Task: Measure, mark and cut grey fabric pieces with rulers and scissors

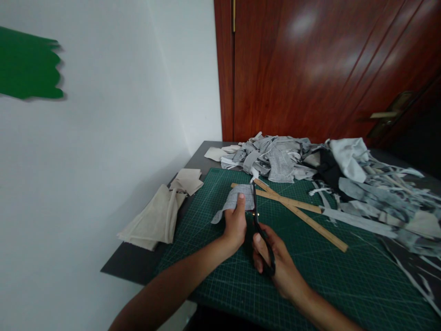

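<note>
My left hand (235,224) is closed on a small grey fabric piece (233,198), thumb on top, holding it above the green cutting mat (310,271). My right hand (275,259) grips black scissors (259,225) by the handles. The blades point away from me and run along the right edge of the grey fabric. Two wooden rulers (303,212) lie crossed on the mat just beyond the scissors.
A heap of grey and white fabric scraps (275,158) covers the far side of the table, with strips (386,202) spreading to the right. Folded beige cloth (155,218) lies at the left table edge. A white wall stands left, a brown wooden door (327,69) behind.
</note>
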Available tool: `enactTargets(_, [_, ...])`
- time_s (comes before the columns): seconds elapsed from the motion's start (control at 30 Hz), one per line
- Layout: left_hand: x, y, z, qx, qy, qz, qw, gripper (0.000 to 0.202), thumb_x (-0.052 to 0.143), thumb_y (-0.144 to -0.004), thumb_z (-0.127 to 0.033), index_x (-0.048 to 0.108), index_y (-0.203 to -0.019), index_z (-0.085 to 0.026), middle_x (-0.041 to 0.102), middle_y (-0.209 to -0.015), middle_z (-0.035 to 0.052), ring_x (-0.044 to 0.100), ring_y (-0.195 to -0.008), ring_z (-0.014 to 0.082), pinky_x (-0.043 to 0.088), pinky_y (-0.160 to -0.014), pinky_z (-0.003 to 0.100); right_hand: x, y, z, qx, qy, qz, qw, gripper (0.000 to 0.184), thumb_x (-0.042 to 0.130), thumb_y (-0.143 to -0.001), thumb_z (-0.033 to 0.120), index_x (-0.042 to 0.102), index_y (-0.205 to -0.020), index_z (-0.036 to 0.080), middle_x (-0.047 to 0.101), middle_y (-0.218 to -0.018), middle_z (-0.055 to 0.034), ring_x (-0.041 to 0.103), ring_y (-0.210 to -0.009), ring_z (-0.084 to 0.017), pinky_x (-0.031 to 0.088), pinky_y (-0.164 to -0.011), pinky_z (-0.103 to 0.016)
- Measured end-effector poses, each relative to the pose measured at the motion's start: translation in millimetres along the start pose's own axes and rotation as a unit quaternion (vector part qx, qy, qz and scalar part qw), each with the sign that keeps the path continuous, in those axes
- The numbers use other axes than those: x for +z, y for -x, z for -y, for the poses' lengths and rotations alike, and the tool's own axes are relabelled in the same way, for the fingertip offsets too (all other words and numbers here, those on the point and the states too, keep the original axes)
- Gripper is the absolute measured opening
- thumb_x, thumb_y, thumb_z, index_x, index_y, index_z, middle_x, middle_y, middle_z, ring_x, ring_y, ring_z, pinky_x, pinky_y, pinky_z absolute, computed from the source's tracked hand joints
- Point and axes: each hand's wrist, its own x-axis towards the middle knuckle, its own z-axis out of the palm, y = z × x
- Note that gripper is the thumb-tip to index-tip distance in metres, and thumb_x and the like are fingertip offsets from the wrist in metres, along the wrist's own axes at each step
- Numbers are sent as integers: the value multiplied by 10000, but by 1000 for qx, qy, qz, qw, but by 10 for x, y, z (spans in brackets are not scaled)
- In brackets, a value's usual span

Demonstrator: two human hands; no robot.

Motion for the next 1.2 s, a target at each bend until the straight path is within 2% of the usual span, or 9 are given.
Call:
enactTargets(0.2, [-8,2,18,-1,5,3,1000,548,739,-844,-635,734,-1121,-162,764,-1181,136,706,-1127,286,516,-1028,405,-2,-1,5,-1,2,4,1000,697,702,-875,706,557,-1273,152,503,-653,87,423,-452,-78,362,-448,-221])
enactTargets(0.4, [15,20,-16,-2,3,4,1000,581,745,-825,-657,723,-1115,-154,768,-1144,145,716,-1104,294,526,-1004,413,0,13,23,1,12,9,1000,732,696,-876,712,534,-1300,138,492,-627,94,413,-454,-82,350,-447,-220])
enactTargets(0.6, [8,2,6,-5,8,-2,1000,581,754,-816,-655,724,-1124,-163,761,-1185,146,700,-1167,295,499,-1070,420,1,4,6,4,9,14,1000,739,692,-885,704,507,-1320,136,481,-586,108,403,-449,-84,329,-452,-218])
enactTargets(0.77, [-4,5,11,-8,-7,2,1000,579,731,-833,-661,727,-1117,-156,768,-1158,146,709,-1144,301,513,-1058,428,5,14,-1,6,9,10,1000,749,700,-875,708,500,-1323,142,485,-569,111,415,-450,-92,339,-455,-221])
enactTargets(1.2, [-17,-3,17,14,-7,12,1000,529,709,-879,-620,730,-1157,-170,758,-1213,138,700,-1176,279,505,-1072,393,11,14,30,7,21,11,1000,738,712,-852,721,554,-1310,163,495,-560,101,418,-432,-102,342,-444,-239])
